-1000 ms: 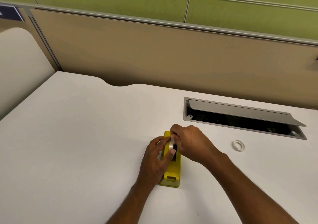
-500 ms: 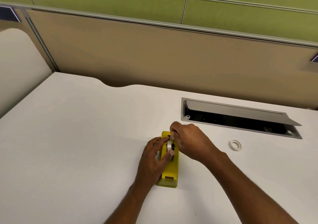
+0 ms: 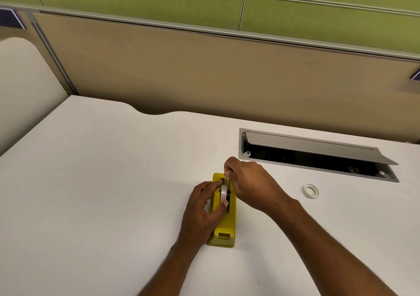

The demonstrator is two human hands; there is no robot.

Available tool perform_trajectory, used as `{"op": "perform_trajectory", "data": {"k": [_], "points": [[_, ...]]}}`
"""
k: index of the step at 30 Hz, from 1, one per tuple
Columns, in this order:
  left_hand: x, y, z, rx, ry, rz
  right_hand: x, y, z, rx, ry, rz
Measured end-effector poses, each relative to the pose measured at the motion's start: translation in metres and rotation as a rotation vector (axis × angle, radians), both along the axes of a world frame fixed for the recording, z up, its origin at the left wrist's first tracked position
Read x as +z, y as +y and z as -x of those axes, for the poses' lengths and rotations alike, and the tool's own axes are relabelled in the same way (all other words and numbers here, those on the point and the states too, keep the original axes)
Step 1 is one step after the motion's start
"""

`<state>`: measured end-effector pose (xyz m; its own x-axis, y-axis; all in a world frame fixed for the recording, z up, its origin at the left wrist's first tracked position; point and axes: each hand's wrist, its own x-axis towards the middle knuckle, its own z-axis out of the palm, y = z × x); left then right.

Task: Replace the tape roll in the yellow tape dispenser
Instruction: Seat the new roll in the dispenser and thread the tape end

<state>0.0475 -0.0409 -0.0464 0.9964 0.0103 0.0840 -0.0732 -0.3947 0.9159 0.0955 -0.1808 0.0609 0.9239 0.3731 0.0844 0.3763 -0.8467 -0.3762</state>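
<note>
The yellow tape dispenser (image 3: pixel 223 232) lies on the white desk, its cutter end toward me. A whitish tape roll (image 3: pixel 224 191) stands on edge in the dispenser's slot. My left hand (image 3: pixel 202 211) wraps the dispenser's left side, thumb and fingers against the roll. My right hand (image 3: pixel 248 182) comes in from the right and pinches the top of the roll at the far end of the dispenser. A second, small white tape roll (image 3: pixel 310 191) lies flat on the desk to the right, apart from both hands.
An open grey cable hatch (image 3: pixel 318 157) is set into the desk behind the right hand, lid tilted up. A tan partition (image 3: pixel 204 73) closes off the desk's back edge, with a green wall above.
Both hands stay on the dispenser and roll with hardly any shift. The camera view has drifted slightly.
</note>
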Motion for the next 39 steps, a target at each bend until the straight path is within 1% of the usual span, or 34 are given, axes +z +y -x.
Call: {"op": "perform_trajectory", "data": {"k": [8, 13, 17, 22, 29, 35, 39], "points": [[0.001, -0.001, -0.001, 0.018, -0.009, 0.049, 0.003, 0.002, 0.000, 0.030, 0.013, 0.014], [0.000, 0.000, 0.000, -0.005, 0.010, 0.040, 0.002, 0.000, 0.000, 0.002, -0.021, 0.004], [0.000, 0.000, 0.000, -0.010, 0.037, 0.011, 0.002, 0.000, 0.001, -0.001, -0.002, 0.016], [0.000, 0.000, 0.000, -0.026, 0.022, 0.023, 0.008, 0.000, -0.001, 0.011, -0.026, 0.000], [0.005, 0.001, 0.001, -0.041, 0.023, -0.007, 0.011, 0.002, -0.001, 0.042, -0.015, 0.013], [0.002, 0.001, 0.000, -0.025, 0.025, 0.006, 0.014, 0.004, 0.000, 0.017, -0.006, 0.036], [-0.001, 0.001, 0.000, -0.028, 0.006, -0.007, 0.016, 0.002, 0.000, 0.006, -0.035, 0.021]]}}
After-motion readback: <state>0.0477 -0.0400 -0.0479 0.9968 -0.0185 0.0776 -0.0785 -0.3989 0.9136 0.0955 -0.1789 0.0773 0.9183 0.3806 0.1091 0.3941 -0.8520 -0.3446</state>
